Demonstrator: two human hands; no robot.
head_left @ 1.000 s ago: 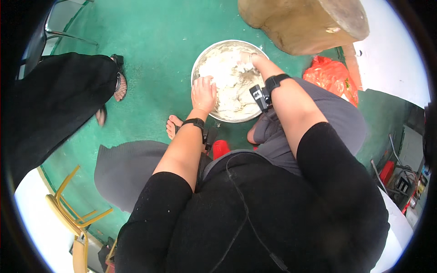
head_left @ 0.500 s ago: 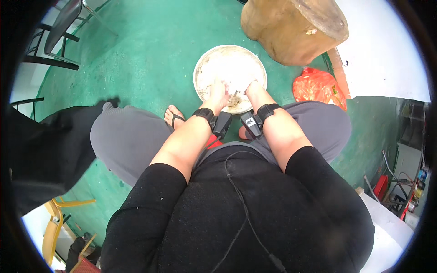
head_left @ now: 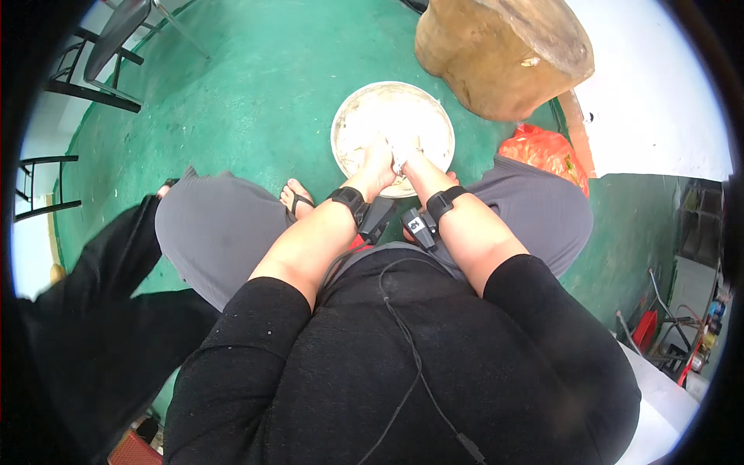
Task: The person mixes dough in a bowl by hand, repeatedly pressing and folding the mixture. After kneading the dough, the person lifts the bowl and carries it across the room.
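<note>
A round pale basin (head_left: pixel 338 132) stands on the floor between my feet, filled with white stuff that is washed out by glare. My left hand (head_left: pixel 377 161) reaches into the near part of the basin. Close beside it on the right, my right hand (head_left: pixel 409 153) is in the basin too. The fingers of both hands fade into the bright white, so what they hold or press cannot be made out. Each forearm wears a black strap with a small black box, the left box (head_left: pixel 377 220) and the right box (head_left: pixel 419 229).
Beyond the basin to the right stands a large brown stump-like block (head_left: pixel 496 62), with an orange plastic bag (head_left: pixel 546 155) in front of it. Another person's dark-clothed leg (head_left: pixel 108 240) is close by my left knee. A black chair (head_left: pixel 116 39) stands at the far left.
My right hand has moved left, close to my left hand. The dark-clothed person at the left has shifted, with the legs now spread apart. The whole view has moved slightly.
</note>
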